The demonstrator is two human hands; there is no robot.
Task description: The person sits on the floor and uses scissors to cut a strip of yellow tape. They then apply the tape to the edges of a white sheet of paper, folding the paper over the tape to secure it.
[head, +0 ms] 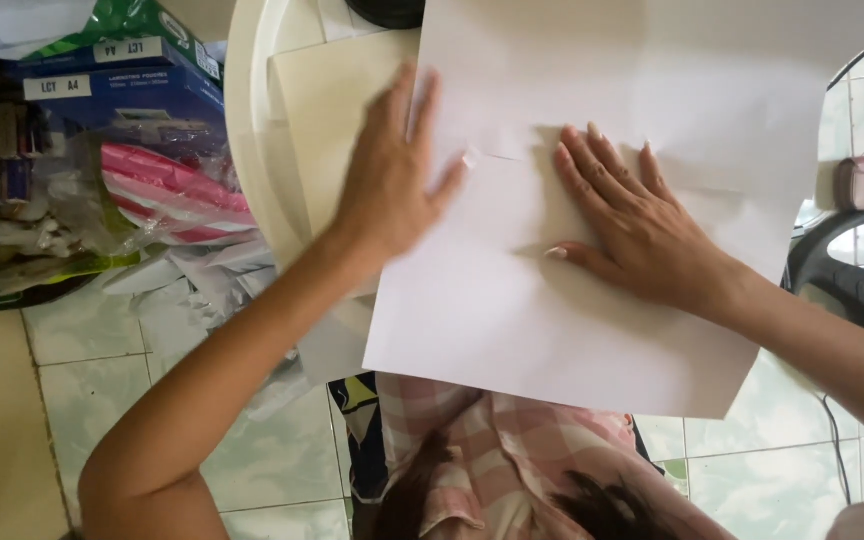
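Blue paper boxes far left. Left hand flat, fingers spread, blurred, on white sheet; right hand flat, pressing it. Sheet overhangs round counter; uneven pressure could skew any crease.

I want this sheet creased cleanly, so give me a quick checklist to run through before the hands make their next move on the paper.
1. Right hand flat on the white sheet, pinning it: ok.
2. Left hand on the sheet's left edge: ok by place, but it is blurred, so cannot tell whether it presses.
3. Sheet fully backed by the round white table: not ok, its lower part hangs past the rim over the checked clothing.
4. Sheet lying smooth: not ok, a faint crease runs between the two hands.
5. Cream sheet underneath lined up with the top one: cannot tell, mostly covered.
6. Floor clutter, the blue boxes, apart from the sheet: ok.
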